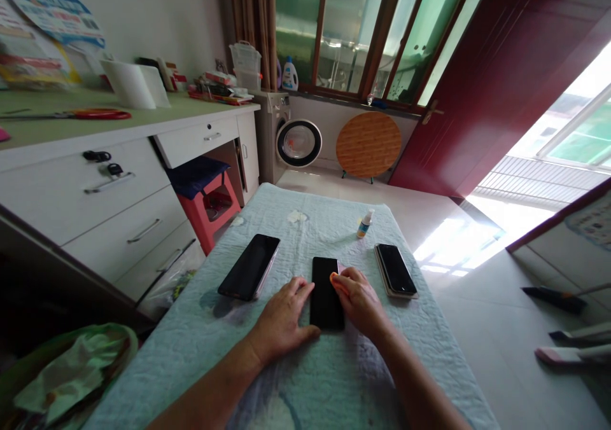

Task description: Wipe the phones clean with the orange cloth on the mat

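A black smartphone (326, 299) lies flat on the cloth-covered table between my hands. My left hand (286, 312) holds it at its left side, fingertips at the upper edge and thumb at the lower corner. My right hand (358, 299) pinches a small orange cloth or pad (335, 281) against the right part of the screen; most of the pad is hidden under the fingers. To the left rests a larger dark phone (251, 268), and to the right another phone (396, 269) in a light case. A small spray bottle (364, 224) stands upright behind them.
A pale blue quilted cloth (305, 379) covers the table. On the left is a desk (200, 113) with drawers, and a red stool (222, 202) stands beside it. A waste bin (126, 334) is at lower left. Farther back are a washing machine (270, 134) and a round wooden tabletop (368, 144).
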Demonstrator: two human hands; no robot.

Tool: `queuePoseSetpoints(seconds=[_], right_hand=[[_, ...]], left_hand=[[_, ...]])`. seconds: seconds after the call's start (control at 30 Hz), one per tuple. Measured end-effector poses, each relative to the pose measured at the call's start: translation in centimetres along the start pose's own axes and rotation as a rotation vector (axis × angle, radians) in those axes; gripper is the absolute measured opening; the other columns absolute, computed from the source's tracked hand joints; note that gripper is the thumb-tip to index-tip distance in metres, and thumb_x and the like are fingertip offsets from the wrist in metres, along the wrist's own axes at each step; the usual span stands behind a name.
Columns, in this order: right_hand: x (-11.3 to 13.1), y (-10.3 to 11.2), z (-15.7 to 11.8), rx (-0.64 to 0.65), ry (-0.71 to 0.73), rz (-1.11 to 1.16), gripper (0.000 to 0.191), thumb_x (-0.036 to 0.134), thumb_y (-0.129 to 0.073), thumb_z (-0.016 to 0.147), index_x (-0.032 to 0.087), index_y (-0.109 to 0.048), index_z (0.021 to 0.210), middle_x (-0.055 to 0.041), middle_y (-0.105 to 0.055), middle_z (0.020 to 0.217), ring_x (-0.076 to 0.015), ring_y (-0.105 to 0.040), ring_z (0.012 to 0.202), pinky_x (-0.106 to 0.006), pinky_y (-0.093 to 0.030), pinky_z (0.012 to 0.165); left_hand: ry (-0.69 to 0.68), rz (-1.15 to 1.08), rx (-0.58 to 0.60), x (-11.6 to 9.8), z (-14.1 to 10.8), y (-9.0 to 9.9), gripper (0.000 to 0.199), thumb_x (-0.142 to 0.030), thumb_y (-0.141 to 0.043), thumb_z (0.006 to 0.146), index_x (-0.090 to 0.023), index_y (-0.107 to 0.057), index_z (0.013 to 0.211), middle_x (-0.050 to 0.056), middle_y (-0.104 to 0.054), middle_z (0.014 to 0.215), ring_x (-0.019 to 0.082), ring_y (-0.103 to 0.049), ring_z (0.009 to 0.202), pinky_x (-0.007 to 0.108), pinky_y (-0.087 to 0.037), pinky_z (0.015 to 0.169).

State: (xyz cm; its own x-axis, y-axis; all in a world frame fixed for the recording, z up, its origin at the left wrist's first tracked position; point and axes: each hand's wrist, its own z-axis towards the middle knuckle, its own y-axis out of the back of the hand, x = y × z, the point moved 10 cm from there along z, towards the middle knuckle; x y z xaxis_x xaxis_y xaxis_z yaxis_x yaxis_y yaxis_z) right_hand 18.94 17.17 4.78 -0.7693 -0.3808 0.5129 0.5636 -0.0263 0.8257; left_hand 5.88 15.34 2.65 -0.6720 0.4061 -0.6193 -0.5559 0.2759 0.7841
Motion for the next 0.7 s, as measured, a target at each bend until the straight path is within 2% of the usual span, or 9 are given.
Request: queuePoseSetpoints(seconds=[0.07, 0.2, 0.33, 0.43, 0.57, 0.7], right_hand=[[1.3, -0.5, -0.1, 0.023, 0.058, 0.025, 0.021, 0.012, -0.049, 0.09, 0.021, -0.067, 0.098, -0.0049, -0.055, 0.094, -0.0177, -0.05, 0.091, -0.03, -0.042, 0.082], [4.4, -1.7, -1.0, 0.151, 0.18, 0.087, 0.031, 0.001, -0.05, 0.079, 0.022, -0.068, 0.093, -0.0033, -0.056, 0.095, -0.0161, -0.05, 0.089, -0.029, -0.041, 0.081], [6.1, -2.1, -2.1, 0.257, 0.254, 0.137, 0.031, -0.002, -0.053, 0.07, 0.022, -0.069, 0.081, -0.0007, -0.057, 0.088, -0.0147, -0.05, 0.088, -0.027, -0.04, 0.078], [5.4, -1.8, -2.5, 0.298, 0.227, 0.17, 0.022, 0.003, -0.056, 0.076, 0.021, -0.07, 0.075, -0.0002, -0.057, 0.084, -0.0134, -0.051, 0.085, -0.025, -0.039, 0.074], [3.2, -0.9, -2.7, 0.344, 0.151, 0.179, 0.02, 0.014, -0.059, 0.084, 0.02, -0.069, 0.069, -0.0001, -0.058, 0.08, -0.0127, -0.052, 0.081, -0.025, -0.038, 0.071], [1.5, 0.2, -2.7, 0.368, 0.082, 0.166, 0.021, 0.011, -0.058, 0.082, 0.021, -0.07, 0.067, 0.0008, -0.057, 0.075, -0.0131, -0.053, 0.079, -0.025, -0.038, 0.071]], left_hand=[[-0.006, -0.004, -0.004, 0.1, 0.0, -0.1, 0.075, -0.046, -0.075, 0.071, -0.016, -0.048, 0.134, 0.014, -0.049, 0.131, 0.031, -0.051, 0.12, 0.042, -0.04, 0.105], [-0.015, 0.003, -0.027, 0.4, 0.0, -0.1, 0.08, -0.048, -0.076, 0.07, -0.015, -0.045, 0.136, 0.015, -0.049, 0.131, 0.031, -0.05, 0.121, 0.043, -0.041, 0.104], [-0.028, 0.009, -0.027, 0.3, 0.0, -0.2, 0.073, -0.049, -0.072, 0.074, -0.017, -0.049, 0.135, 0.014, -0.05, 0.13, 0.03, -0.053, 0.117, 0.041, -0.043, 0.101], [-0.016, 0.021, -0.015, 0.3, 0.1, -0.3, 0.069, -0.049, -0.071, 0.075, -0.017, -0.052, 0.133, 0.014, -0.049, 0.13, 0.03, -0.052, 0.119, 0.041, -0.042, 0.102], [0.017, 0.036, 0.002, 0.4, 0.0, -0.2, 0.072, -0.037, -0.076, 0.069, -0.019, -0.051, 0.134, 0.013, -0.048, 0.133, 0.029, -0.05, 0.122, 0.04, -0.04, 0.105], [0.024, 0.026, -0.009, 0.3, -0.1, 0.0, 0.07, -0.034, -0.075, 0.069, -0.023, -0.052, 0.134, 0.011, -0.048, 0.133, 0.029, -0.05, 0.122, 0.042, -0.04, 0.105]])
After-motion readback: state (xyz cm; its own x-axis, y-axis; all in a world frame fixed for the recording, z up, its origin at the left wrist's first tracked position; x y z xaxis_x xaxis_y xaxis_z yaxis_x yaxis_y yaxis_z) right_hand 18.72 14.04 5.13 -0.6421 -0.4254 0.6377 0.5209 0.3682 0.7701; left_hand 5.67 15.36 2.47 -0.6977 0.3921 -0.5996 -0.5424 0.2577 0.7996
